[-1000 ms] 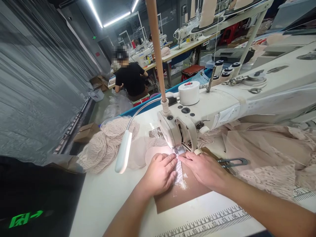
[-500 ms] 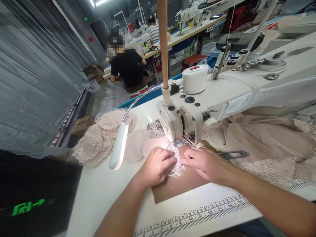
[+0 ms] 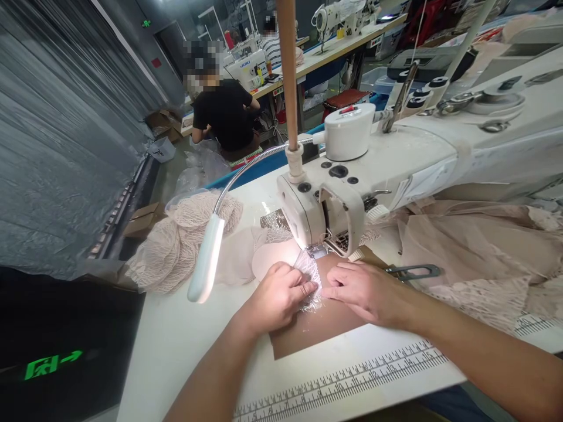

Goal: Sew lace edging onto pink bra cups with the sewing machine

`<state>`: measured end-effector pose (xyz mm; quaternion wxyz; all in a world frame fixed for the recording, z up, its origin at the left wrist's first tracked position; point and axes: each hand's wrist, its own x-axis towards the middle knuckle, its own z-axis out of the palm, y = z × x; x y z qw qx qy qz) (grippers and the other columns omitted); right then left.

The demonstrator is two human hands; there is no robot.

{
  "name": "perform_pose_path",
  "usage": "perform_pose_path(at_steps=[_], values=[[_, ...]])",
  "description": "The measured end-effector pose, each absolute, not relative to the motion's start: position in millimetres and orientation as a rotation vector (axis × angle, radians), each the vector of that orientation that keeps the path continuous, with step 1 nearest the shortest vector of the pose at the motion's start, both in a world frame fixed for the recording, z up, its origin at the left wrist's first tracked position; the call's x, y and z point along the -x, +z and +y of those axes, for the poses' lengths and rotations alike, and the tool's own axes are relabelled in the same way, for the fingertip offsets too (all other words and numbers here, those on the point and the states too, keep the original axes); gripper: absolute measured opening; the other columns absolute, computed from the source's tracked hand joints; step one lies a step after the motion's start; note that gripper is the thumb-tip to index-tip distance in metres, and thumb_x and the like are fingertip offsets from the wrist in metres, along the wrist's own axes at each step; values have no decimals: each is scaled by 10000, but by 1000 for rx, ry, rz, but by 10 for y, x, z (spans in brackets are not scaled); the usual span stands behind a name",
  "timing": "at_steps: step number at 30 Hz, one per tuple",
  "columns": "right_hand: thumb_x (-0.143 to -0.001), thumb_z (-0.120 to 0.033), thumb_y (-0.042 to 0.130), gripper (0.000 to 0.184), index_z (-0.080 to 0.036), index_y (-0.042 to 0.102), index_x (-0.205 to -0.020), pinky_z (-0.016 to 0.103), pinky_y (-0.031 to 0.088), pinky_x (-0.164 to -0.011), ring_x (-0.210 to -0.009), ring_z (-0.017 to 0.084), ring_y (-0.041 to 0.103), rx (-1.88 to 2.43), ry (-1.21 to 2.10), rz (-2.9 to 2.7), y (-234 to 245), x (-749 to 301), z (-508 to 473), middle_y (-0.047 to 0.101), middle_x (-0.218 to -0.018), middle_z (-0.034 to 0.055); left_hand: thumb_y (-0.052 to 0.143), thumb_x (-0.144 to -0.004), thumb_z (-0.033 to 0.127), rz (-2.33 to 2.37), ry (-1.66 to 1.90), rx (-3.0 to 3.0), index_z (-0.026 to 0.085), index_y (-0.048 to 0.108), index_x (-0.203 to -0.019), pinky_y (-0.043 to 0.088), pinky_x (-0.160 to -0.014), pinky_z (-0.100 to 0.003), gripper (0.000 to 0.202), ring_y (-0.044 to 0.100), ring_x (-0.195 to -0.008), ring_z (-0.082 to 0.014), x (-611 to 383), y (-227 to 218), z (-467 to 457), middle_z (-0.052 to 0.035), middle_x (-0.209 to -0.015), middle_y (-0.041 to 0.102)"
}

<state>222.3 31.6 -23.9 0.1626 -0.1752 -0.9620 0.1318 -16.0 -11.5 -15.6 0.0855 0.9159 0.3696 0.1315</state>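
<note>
Under the lit head of a white sewing machine (image 3: 303, 217) lies a small piece of pale lace fabric (image 3: 313, 271), its near end frayed with loose threads. My left hand (image 3: 279, 293) is closed on its left side, thumb and fingers pressing it down. My right hand (image 3: 365, 290) rests to the right with curled fingers, its fingertips at the lace's right edge. Both hands are over a flat brown sheet (image 3: 303, 337). The needle and presser foot are mostly hidden by the machine head and glare.
A gooseneck lamp (image 3: 206, 258) hangs to the left. Behind it sit stacked lace pieces (image 3: 162, 252). Sheer beige fabric (image 3: 466, 246) and a thread snipper (image 3: 416, 272) lie on the right. A ruler strip (image 3: 343, 384) runs along the front edge. A co-worker (image 3: 226, 114) sits beyond.
The lace appears slightly shifted under my fingers, and its frayed near end shows less. Both hands stay in nearly the same place. The view has moved a little.
</note>
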Motion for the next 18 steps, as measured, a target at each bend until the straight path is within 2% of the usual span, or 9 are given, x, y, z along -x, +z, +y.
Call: perform_pose_path(at_steps=[5,13,18], values=[[-805,-57,403,301,-204,643,-912,281,276,-637,-697,163,374,492,385,-2745,-227,-2224,321,468,-734,18,421,-917,174,1078,377,-2745,206,617,-1139,393,-767,-338,298,480,-792,-179,140,-119,-121,-80,-864,595],[-845,-105,409,264,-193,652,-899,284,295,-628,-671,153,424,533,456,-2631,-273,-2240,316,528,-719,21,392,-945,179,1048,301,-2876,170,609,-1140,387,-802,-362,292,485,-794,-185,101,-96,-142,-89,-877,620],[-841,-96,403,256,-189,641,-858,287,291,-630,-670,153,411,508,374,-2674,-277,-2219,302,518,-713,19,398,-946,185,1042,301,-2897,164,607,-1149,392,-800,-362,292,493,-802,-186,107,-123,-141,-90,-877,617]])
